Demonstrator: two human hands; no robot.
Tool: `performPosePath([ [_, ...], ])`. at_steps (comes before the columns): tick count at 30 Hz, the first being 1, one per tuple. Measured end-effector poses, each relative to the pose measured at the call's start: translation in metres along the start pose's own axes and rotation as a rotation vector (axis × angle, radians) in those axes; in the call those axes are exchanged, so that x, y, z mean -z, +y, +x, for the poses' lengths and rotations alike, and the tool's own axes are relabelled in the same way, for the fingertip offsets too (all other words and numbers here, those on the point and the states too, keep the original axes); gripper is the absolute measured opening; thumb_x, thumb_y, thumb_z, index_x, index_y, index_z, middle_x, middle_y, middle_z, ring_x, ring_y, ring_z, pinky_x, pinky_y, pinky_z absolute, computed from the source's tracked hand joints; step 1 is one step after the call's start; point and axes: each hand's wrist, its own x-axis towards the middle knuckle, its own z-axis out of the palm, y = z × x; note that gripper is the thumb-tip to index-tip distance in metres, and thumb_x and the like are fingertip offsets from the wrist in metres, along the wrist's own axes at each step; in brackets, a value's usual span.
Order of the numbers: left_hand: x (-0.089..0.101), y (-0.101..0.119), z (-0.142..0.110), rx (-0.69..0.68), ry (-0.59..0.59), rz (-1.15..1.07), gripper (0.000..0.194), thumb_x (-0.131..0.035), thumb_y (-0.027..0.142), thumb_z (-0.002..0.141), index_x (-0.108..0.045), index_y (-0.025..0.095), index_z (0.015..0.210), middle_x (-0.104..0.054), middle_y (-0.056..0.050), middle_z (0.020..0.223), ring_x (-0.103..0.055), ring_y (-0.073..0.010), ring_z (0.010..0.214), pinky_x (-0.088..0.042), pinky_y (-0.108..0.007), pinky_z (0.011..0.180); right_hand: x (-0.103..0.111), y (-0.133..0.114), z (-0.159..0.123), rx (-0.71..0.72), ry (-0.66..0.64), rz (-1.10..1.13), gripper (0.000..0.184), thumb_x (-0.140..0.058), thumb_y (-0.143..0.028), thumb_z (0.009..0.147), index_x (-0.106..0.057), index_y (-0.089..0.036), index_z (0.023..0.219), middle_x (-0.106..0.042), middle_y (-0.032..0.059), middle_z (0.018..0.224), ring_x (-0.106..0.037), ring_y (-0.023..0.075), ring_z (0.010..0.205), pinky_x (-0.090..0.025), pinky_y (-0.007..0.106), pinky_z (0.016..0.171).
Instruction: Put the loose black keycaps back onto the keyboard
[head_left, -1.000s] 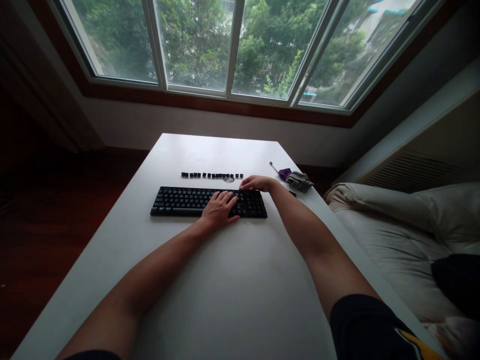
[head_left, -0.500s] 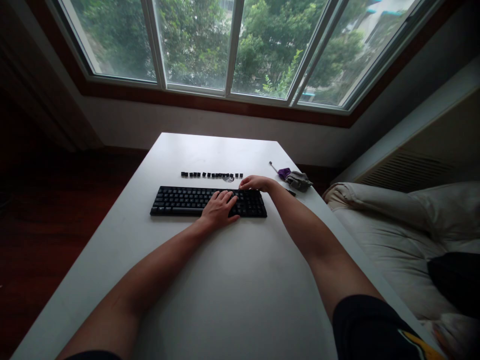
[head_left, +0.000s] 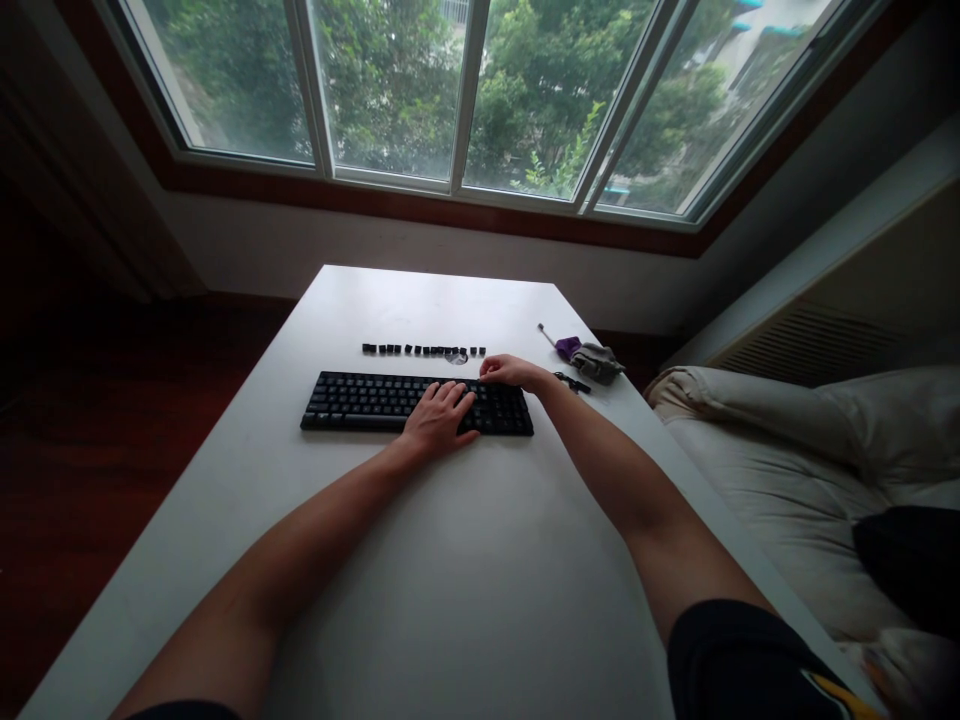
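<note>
A black keyboard (head_left: 360, 400) lies on the white table (head_left: 420, 560). My left hand (head_left: 441, 415) rests on its right-of-middle keys, palm down with the fingers stretched and slightly spread. At the keyboard's back edge, my right hand (head_left: 514, 371) is closed in a pinch over the upper right keys. Whatever lies between those fingertips is too small to make out. Behind the keyboard runs a row of several loose black keycaps (head_left: 417, 350). A small greyish, shiny item (head_left: 456, 357) sits by the right part of that row.
Right of my right hand are a small black item (head_left: 574, 383), a purple cloth (head_left: 568, 347), a grey cloth (head_left: 598, 362) and a thin brush-like stick (head_left: 546, 333). A pale sofa (head_left: 757, 460) stands along the table's right side. A window (head_left: 450, 100) is beyond the far edge.
My right hand has shifted very slightly, and its forearm has moved a little, showing more of the small black item beside it. My left hand stays on the keyboard.
</note>
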Motion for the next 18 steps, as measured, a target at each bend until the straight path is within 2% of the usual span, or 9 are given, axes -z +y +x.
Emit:
performPosePath([
  [2,0.000,0.000,0.000,0.000,-0.002,0.000,0.069,-0.059,0.058,0.089,-0.050,0.019,0.145,-0.048,-0.016,0.151,-0.039,-0.0345,0.141,-0.025,-0.053,0.119,0.001,0.003,0.005,-0.026,0.109,0.012,0.015,-0.072,-0.026,0.079,-0.068,-0.016,0.089,-0.070,0.0033,0.080,-0.060,0.0129,0.068,-0.044,0.021,0.060],
  [4,-0.001,-0.001,0.000,-0.003,-0.005,-0.001,0.069,-0.059,0.058,0.090,-0.049,0.019,0.145,-0.047,-0.016,0.151,-0.038,-0.0343,0.142,-0.026,-0.053,0.119,0.002,0.004,0.013,-0.074,0.296,-0.015,0.014,-0.067,-0.025,0.083,-0.067,-0.016,0.094,-0.072,0.0051,0.083,-0.063,0.0141,0.072,-0.047,0.023,0.065],
  [6,-0.002,-0.001,0.000,-0.005,-0.006,-0.002,0.069,-0.058,0.058,0.090,-0.049,0.019,0.145,-0.047,-0.016,0.151,-0.038,-0.0341,0.142,-0.026,-0.052,0.119,0.003,0.006,0.024,-0.095,0.482,-0.112,0.016,-0.065,-0.027,0.086,-0.068,-0.017,0.098,-0.073,0.0057,0.088,-0.065,0.0153,0.078,-0.049,0.025,0.071],
  [8,-0.002,-0.002,0.001,-0.004,-0.005,-0.002,0.069,-0.058,0.058,0.090,-0.049,0.018,0.145,-0.047,-0.016,0.151,-0.038,-0.0340,0.142,-0.026,-0.052,0.119,0.003,0.007,0.036,-0.084,0.587,-0.222,0.019,-0.065,-0.030,0.087,-0.069,-0.020,0.102,-0.074,0.0050,0.095,-0.066,0.0160,0.084,-0.049,0.026,0.078],
  [13,-0.001,-0.002,0.002,-0.001,-0.007,-0.007,0.068,-0.059,0.059,0.089,-0.050,0.020,0.145,-0.048,-0.015,0.151,-0.039,-0.0334,0.141,-0.027,-0.051,0.119,0.004,0.011,0.059,-0.083,0.577,-0.343,0.026,-0.067,-0.031,0.087,-0.069,-0.023,0.112,-0.073,0.0030,0.102,-0.066,0.0167,0.091,-0.048,0.026,0.083],
  [18,0.001,-0.001,0.002,0.003,-0.008,-0.016,0.068,-0.059,0.058,0.089,-0.050,0.021,0.145,-0.048,-0.014,0.151,-0.039,-0.0333,0.141,-0.027,-0.051,0.119,0.003,0.014,0.066,-0.063,0.553,-0.413,0.019,-0.067,-0.027,0.087,-0.071,-0.023,0.105,-0.074,0.0028,0.102,-0.065,0.0159,0.091,-0.047,0.025,0.082],
])
